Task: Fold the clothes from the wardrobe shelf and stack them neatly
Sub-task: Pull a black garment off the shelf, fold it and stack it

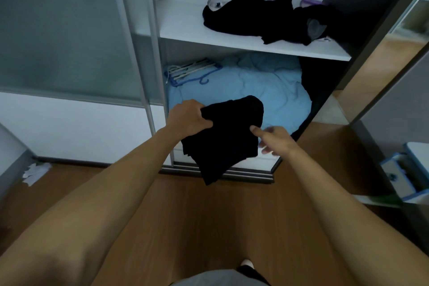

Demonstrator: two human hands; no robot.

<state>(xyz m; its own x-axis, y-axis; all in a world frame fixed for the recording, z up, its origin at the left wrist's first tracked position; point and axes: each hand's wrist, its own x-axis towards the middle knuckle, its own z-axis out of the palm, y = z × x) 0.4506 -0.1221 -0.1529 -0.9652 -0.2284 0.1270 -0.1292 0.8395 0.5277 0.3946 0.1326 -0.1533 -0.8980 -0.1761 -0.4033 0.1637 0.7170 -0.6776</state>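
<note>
Left hand (189, 117): closed, fingers curled round the upper left corner of the black garment (225, 137); grip firm. Right hand (275, 139): thumb laid on the garment's right edge, fingers behind the cloth and blurred – it reads as a pinch on that edge.

Black garment: held in the air between both hands, below and in front of the wardrobe shelf (232, 39); partly folded, its lower end hanging free in a point; it touches nothing but the hands.

Wardrobe shelf: white, carrying a loose pile of dark clothes (255, 18) across its middle and right part, unfolded and crumpled; a pale round object (217, 1) sits at the back of the shelf, touching the pile's left end; a purple item (310, 2) sits at the back behind the pile's right end – neither can be identified.

Below the shelf: crumpled light blue bedding (255, 86) fills the compartment; a bundle of hangers (190, 71) lies on its left rear part.

Left of the shelf: a frosted sliding door (65, 30).

Below and in front of the shelf: wooden floor (209, 216); white paper scraps (36, 173) lie on it, well to the left.
</note>
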